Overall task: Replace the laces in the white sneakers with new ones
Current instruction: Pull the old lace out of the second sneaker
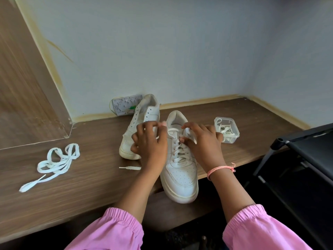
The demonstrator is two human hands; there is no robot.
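I see two white sneakers on the wooden surface (93,177). The near shoe (180,170) stands at centre, toe toward me and overhanging the surface's front edge. It is laced through most of its eyelets with a white lace (178,148).

Left grip (151,141): fingers curled, thumb and forefinger pinching one lace end near the top eyelets, at about 11 o'clock from the shoe's middle. Right grip (203,139): fingers curled over the shoe's collar at about 1 o'clock, pinching the other part of the lace. A pink thread band (220,169) sits on the right wrist. Both forearms come out of pink sleeves (111,230).

The far shoe (138,123) lies at 11 o'clock from the near shoe, touching or just beside it, partly behind the left hand. Its eyelets look bare.

A loose lace (55,161) lies in a tangle at 9 o'clock, well apart from the shoes. A short lace tip (130,167) lies on the surface just left of the near shoe; I cannot tell which lace it belongs to.

A clear tub (227,129) holding coiled laces stands at 2 o'clock, just beyond the right hand. A patterned box (124,105) leans at the wall behind the far shoe. A black rack (302,159) stands at 3 o'clock, off the surface.
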